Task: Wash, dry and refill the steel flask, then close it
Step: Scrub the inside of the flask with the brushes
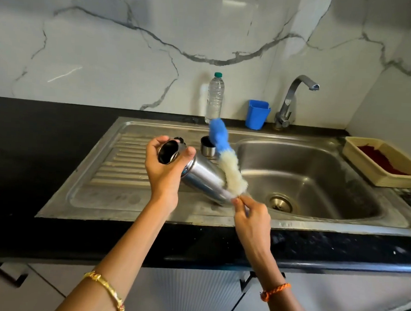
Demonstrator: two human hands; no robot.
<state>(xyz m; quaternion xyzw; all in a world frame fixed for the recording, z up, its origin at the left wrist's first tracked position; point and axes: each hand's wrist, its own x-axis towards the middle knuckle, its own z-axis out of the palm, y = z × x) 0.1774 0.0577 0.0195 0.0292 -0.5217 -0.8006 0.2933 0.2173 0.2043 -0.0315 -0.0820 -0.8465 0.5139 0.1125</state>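
My left hand grips the steel flask by its neck, tilted on its side over the draining board, its open mouth turned toward me. My right hand pinches the handle of a bottle brush with white and blue bristles. The brush lies against the outside of the flask near its base, its blue tip pointing up and away. A steel cap stands on the draining board behind the flask. A second dark lid part peeks out behind my left fingers.
The steel sink with its drain lies to the right, the tap behind it. A clear plastic water bottle and a blue holder stand at the back edge. A beige tray sits on the black counter at the right.
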